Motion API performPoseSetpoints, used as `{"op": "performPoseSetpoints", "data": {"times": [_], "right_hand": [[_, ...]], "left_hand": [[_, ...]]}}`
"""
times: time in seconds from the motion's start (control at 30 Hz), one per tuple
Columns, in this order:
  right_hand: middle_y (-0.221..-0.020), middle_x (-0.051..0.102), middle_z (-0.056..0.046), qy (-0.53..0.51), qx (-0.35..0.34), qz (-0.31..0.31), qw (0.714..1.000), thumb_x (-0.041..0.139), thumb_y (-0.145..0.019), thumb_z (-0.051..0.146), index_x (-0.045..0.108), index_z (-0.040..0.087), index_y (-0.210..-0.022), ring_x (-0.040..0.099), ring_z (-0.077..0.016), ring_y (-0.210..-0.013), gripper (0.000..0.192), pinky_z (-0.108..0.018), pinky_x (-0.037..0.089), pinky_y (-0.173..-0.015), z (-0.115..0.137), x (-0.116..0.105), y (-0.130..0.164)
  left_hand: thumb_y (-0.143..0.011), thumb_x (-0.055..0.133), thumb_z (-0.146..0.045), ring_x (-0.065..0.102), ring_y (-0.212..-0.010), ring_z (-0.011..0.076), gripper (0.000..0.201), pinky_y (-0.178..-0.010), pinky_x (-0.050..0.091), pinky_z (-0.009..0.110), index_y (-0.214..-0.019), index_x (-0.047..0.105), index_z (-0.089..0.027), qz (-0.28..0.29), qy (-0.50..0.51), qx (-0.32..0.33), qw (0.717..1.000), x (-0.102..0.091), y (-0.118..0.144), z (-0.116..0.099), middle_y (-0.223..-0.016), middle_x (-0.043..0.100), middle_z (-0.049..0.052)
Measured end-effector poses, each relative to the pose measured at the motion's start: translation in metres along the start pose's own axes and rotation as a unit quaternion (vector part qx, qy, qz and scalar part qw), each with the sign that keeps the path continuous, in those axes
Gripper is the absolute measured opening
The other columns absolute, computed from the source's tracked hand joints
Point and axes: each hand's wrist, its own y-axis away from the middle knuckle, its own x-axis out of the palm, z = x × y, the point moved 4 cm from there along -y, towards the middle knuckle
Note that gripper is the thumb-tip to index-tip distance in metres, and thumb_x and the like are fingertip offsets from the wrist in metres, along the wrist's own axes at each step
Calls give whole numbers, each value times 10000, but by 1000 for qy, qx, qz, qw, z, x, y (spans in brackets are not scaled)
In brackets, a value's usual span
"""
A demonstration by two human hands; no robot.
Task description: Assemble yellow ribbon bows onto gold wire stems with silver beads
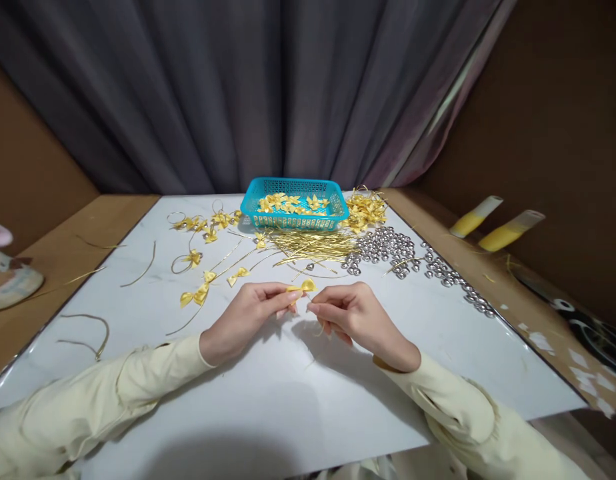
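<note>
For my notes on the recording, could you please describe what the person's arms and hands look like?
Both arms wear long, loose, pale cream-yellow sleeves with cuffs ending at the wrists. The left hand and right hand are bare: no gloves, rings or watch show. The nails look neat and unpainted.

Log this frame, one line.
left hand: pinching yellow bow | right hand: fingertips at bow | basket: bows inside | beads: loose on table

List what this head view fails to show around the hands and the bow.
- Yellow bow: its knot is hidden by the left hand fingers.
- Right hand: whatever it pinches is too small to tell.
- Blue basket: its near wall hides the bottom.
</note>
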Motion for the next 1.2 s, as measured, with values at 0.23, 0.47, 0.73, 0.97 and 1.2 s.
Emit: {"op": "performPoseSetpoints", "data": {"times": [0.23, 0.47, 0.73, 0.97, 1.2], "right_hand": [[-430, 538, 26, -67, 15, 57, 996, 618, -719, 251, 648, 113, -640, 335, -33, -264, 161, -170, 232, -284, -4, -2, -2], [-439, 536, 28, -64, 19, 50, 997, 608, -732, 238, 653, 112, -643, 336, -33, -277, 161, -174, 235, -295, -4, 2, 0], [-437, 541, 27, -86, 26, 44, 995, 611, -720, 235, 657, 107, -652, 344, -32, -271, 152, -167, 240, -289, -5, 3, -1], [-444, 539, 27, -77, 11, 47, 996, 604, -734, 247, 630, 118, -615, 362, -40, -275, 177, -172, 247, -293, -3, 4, -1], [-495, 561, 5, 197, -190, -113, 955, 497, -838, 203, 586, 149, -610, 408, -60, -372, 250, -204, 319, -410, 5, 1, 7]], "left_hand": [[-790, 590, -264, 500, -614, 100, 163, -573, 375, 201, -704, 668, -151, 44, -135, 52, 989, -10, -4, -16, -654, 618, -9], [-784, 564, -231, 517, -584, 101, 159, -541, 396, 195, -693, 670, -153, 23, -168, 70, 983, -9, -1, -15, -635, 627, -6], [-794, 558, -250, 531, -588, 112, 174, -538, 406, 203, -693, 664, -156, 8, -169, 75, 983, -9, 0, -15, -642, 637, 1], [-812, 555, -245, 511, -573, 97, 226, -556, 395, 196, -629, 649, -152, 62, -155, 53, 985, -2, 1, -14, -609, 614, -17], [-792, 601, -363, 610, -815, 169, 267, -699, 471, 247, -976, 677, -186, -15, -177, 52, 983, -11, -3, -14, -954, 694, 37]]}}
